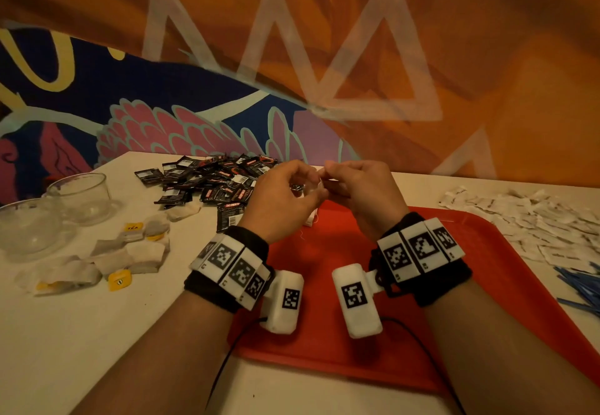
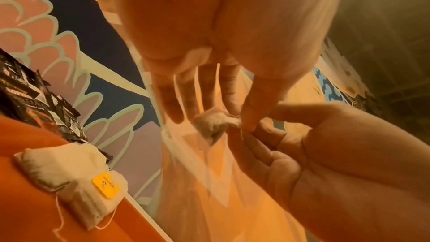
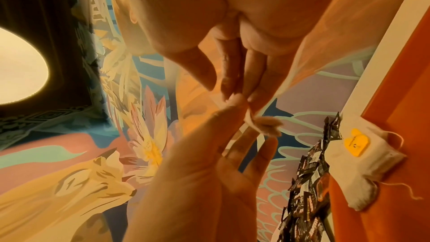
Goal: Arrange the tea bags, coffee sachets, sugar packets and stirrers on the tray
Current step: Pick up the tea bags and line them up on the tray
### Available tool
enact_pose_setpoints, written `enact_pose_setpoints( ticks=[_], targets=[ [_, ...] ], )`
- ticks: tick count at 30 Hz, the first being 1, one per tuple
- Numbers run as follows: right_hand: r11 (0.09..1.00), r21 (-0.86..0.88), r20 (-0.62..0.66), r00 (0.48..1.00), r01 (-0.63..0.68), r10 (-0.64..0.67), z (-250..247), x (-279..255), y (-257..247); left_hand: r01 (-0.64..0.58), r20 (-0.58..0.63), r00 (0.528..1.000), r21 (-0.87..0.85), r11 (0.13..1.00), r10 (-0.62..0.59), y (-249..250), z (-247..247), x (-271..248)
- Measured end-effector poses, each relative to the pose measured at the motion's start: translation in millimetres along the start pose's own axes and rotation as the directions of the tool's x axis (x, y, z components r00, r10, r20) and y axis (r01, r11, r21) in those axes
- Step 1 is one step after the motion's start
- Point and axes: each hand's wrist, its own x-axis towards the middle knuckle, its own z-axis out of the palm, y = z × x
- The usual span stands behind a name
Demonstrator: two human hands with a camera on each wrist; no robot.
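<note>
Both hands are raised over the far edge of the red tray [image 1: 324, 343]. Between them is a small white tea bag [image 2: 215, 123] [image 3: 265, 125]. My left hand [image 1: 310, 186] pinches it with thumb and fingertips, and my right hand [image 1: 328, 173] pinches the same bag from the other side. In the head view the fingers hide most of the bag. On the tray's far left corner lie two tea bags [image 2: 67, 166] with a yellow tag [image 2: 106, 184] and loose string.
On the white table, a heap of black coffee sachets [image 1: 217, 181] lies behind the tray. Loose tea bags [image 1: 130, 254] and two glass bowls [image 1: 81, 197] are at the left. White sugar packets [image 1: 535, 223] and blue stirrers [image 1: 581, 288] are at the right.
</note>
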Motion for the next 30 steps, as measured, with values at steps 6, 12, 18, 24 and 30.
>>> enact_pose_setpoints(
  ticks=[6, 12, 18, 24, 30],
  targets=[
    [1.000, 0.027, 0.074, 0.997, 0.008, -0.010, 2.6, -5.5, -9.0, -0.010, -0.139, 0.990, 0.087, 0.996, 0.022, -1.2, 0.3, 1.3],
    [0.922, -0.339, 0.033, 0.982, 0.188, -0.188, -10.6, 0.2, -2.9, 0.105, -0.104, 0.985, -0.258, 0.960, -0.136, 0.2, -10.0, 2.9],
    [0.883, -0.431, 0.134, 0.981, 0.185, -0.140, -9.1, -4.9, 3.3, 0.101, -0.089, 0.984, -0.423, 0.900, -0.152, 0.7, -14.2, 2.2],
    [0.878, -0.456, 0.115, 0.988, 0.149, -0.107, -4.4, -3.6, 6.7, 0.117, -0.121, 0.975, -0.429, 0.896, -0.185, -0.8, -13.4, 2.6],
    [0.874, -0.486, 0.131, 0.988, -0.004, 0.077, 19.0, 18.8, 8.0, 0.185, -0.221, 0.931, -0.397, 0.899, -0.289, -12.5, -20.2, 6.5]
  ],
)
